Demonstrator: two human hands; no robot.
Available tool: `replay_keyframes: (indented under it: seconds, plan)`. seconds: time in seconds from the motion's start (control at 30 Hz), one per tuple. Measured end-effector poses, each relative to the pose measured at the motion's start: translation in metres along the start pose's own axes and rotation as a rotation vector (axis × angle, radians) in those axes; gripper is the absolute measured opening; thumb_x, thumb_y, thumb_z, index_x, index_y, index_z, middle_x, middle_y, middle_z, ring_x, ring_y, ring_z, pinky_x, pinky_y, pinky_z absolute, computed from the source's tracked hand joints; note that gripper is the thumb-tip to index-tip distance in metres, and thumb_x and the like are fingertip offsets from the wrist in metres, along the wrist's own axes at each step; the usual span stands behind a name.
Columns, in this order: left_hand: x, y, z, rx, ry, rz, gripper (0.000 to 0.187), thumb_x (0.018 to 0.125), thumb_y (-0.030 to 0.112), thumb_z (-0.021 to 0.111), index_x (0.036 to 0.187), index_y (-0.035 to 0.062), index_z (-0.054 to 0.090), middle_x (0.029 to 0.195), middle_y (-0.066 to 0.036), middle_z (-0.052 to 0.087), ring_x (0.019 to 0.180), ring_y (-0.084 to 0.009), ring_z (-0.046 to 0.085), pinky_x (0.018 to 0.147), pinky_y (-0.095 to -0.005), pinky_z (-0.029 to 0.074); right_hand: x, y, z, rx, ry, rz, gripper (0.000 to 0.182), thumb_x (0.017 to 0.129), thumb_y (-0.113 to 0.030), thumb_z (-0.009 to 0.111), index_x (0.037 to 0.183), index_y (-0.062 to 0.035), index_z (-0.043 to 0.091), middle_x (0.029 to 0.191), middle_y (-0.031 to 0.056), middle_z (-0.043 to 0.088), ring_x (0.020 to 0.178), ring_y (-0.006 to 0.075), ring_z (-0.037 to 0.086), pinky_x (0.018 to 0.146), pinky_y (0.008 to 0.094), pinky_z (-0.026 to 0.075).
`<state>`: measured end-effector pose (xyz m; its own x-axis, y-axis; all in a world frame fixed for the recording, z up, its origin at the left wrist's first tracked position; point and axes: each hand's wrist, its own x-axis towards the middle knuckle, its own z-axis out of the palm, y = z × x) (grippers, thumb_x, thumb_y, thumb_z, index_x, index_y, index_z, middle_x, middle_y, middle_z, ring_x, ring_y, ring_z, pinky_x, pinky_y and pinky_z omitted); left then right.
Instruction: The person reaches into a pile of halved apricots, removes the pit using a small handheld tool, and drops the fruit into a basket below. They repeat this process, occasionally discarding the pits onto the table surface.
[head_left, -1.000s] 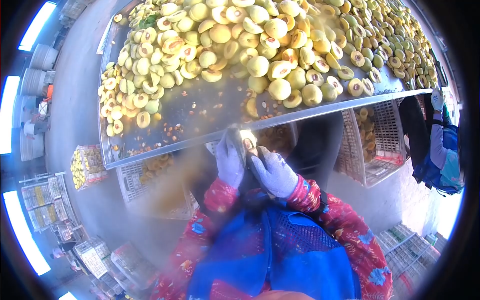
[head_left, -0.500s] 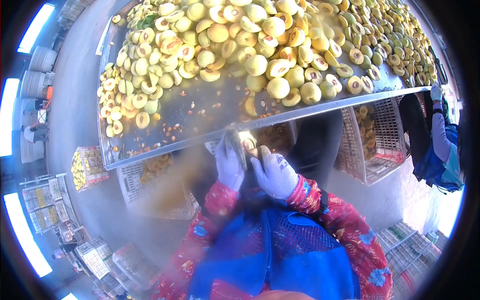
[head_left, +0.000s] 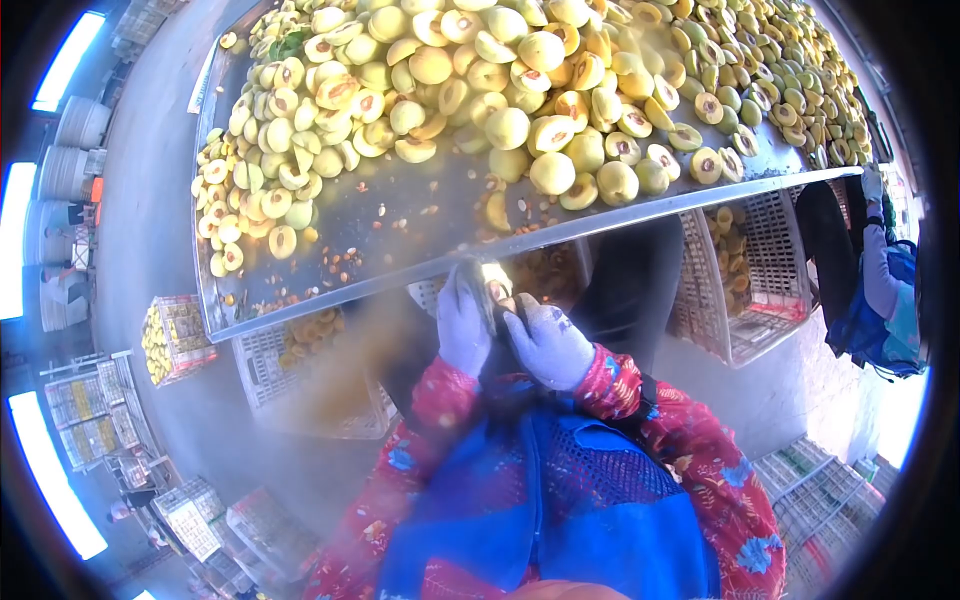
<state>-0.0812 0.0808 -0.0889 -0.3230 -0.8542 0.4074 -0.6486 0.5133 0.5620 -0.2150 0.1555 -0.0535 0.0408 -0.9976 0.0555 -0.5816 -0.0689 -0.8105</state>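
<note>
My left hand (head_left: 463, 328), in a pale glove, is closed round a fruit half (head_left: 497, 289) at the near edge of the metal table (head_left: 400, 267). The cut face and brown pit area of the fruit show between my hands. My right hand (head_left: 550, 342), gloved too, has its fingers pressed together against the right side of the fruit; a small brownish thing at its fingertips is too blurred to name. Beyond the edge lies a large pile of halved and whole yellow-green fruit (head_left: 508, 128), with loose pits scattered on the metal.
Crates with fruit stand under the table, at the left (head_left: 262, 365) and right (head_left: 745, 325). Another crate (head_left: 170, 340) is on the floor farther left. A co-worker in blue (head_left: 885, 300) is at the far right. Stacked crates (head_left: 825, 500) stand at lower right.
My hands stay together at the table edge with the fruit; the fingers have shifted only slightly. The view has moved a little.
</note>
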Motion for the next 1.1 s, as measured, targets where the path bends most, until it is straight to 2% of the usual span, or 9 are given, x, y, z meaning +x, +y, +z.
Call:
replay_keyframes:
  seconds: [0.07,0.23,0.43,0.57,0.7,0.83,0.9,1.0,1.1]
  plan:
    - [0.0,0.006,-0.005,-0.209,-0.045,-0.161,0.026,0.096,0.014,0.047,0.114,-0.0026,0.054,0.091,-0.012,0.059,0.079,-0.0228,0.058,0.076,-0.0324,0.048,0.003,-0.013,0.0,0.088,0.026,0.236,0.024,0.096,-0.022,0.049,0.092,0.0014,0.05,0.071,0.0255,0.058,0.065,0.0424,0.059,0.058,0.0505,0.045]
    - [0.0,0.017,-0.006,-0.506,0.008,-0.347,0.023,0.097,0.014,0.045,0.11,-0.0019,0.055,0.086,-0.015,0.059,0.079,-0.0267,0.058,0.076,-0.036,0.047,0.005,-0.016,0.001,0.132,0.068,0.192,0.025,0.096,-0.023,0.05,0.091,0.0007,0.049,0.067,0.0258,0.059,0.063,0.0433,0.059,0.057,0.0516,0.045]
    - [0.007,0.025,-0.015,-0.316,-0.07,-0.373,0.026,0.098,0.016,0.042,0.112,-0.0017,0.055,0.087,-0.014,0.061,0.08,-0.0252,0.06,0.076,-0.0357,0.048,0.009,0.005,-0.003,0.29,-0.08,-0.004,0.024,0.097,-0.02,0.047,0.098,0.0031,0.052,0.073,0.0244,0.06,0.067,0.0402,0.061,0.059,0.046,0.047]
    - [-0.018,-0.006,0.011,-0.286,-0.02,-0.296,0.032,0.099,0.022,0.044,0.116,-0.0027,0.054,0.094,-0.016,0.062,0.084,-0.0251,0.062,0.077,-0.0346,0.05,0.01,0.013,0.0,0.428,-0.183,0.2,0.027,0.099,-0.02,0.046,0.094,0.0045,0.057,0.078,0.0229,0.062,0.07,0.0369,0.062,0.064,0.0417,0.048]
    - [0.011,0.005,-0.013,-1.021,-0.22,-0.922,0.041,0.099,0.022,0.047,0.131,-0.004,0.047,0.114,-0.012,0.058,0.099,-0.0188,0.058,0.086,-0.0295,0.049,0.012,-0.002,-0.005,0.483,0.034,0.194,0.028,0.099,-0.021,0.046,0.097,0.0039,0.058,0.078,0.0218,0.062,0.071,0.0363,0.063,0.065,0.0414,0.049]
    - [0.015,0.018,-0.029,-1.429,-0.222,-0.633,0.044,0.092,0.017,0.058,0.13,-0.0027,0.048,0.117,-0.011,0.06,0.102,-0.0189,0.059,0.09,-0.0281,0.048,0.006,-0.005,-0.01,0.353,-0.05,0.208,0.024,0.099,-0.021,0.046,0.103,0.0014,0.055,0.088,0.0229,0.062,0.079,0.0373,0.063,0.064,0.0432,0.048]
    - [0.015,0.017,-0.027,-1.214,-0.23,-0.528,0.041,0.094,0.015,0.056,0.13,-0.0019,0.046,0.113,-0.012,0.059,0.096,-0.0195,0.06,0.084,-0.0297,0.051,0.002,-0.001,-0.007,0.149,-0.019,0.013,0.024,0.099,-0.021,0.046,0.107,0.0008,0.054,0.087,0.0237,0.062,0.079,0.0381,0.063,0.063,0.0444,0.048]
    - [0.018,0.023,-0.034,-0.895,-0.278,-0.402,0.036,0.095,0.012,0.055,0.127,-0.0018,0.047,0.107,-0.013,0.059,0.092,-0.0203,0.061,0.08,-0.0317,0.053,0.003,-0.013,-0.014,0.219,-0.081,0.102,0.021,0.099,-0.018,0.045,0.108,-0.0002,0.053,0.084,0.0237,0.06,0.076,0.0377,0.062,0.062,0.0452,0.047]
    - [0.014,0.014,-0.026,-0.964,-0.281,-0.495,0.03,0.095,0.011,0.056,0.121,-0.0015,0.049,0.101,-0.013,0.061,0.089,-0.0204,0.062,0.076,-0.032,0.055,0.002,-0.016,-0.011,0.319,-0.102,0.267,0.021,0.097,-0.017,0.048,0.107,0.0015,0.052,0.085,0.0229,0.056,0.073,0.0362,0.062,0.06,0.0448,0.047]
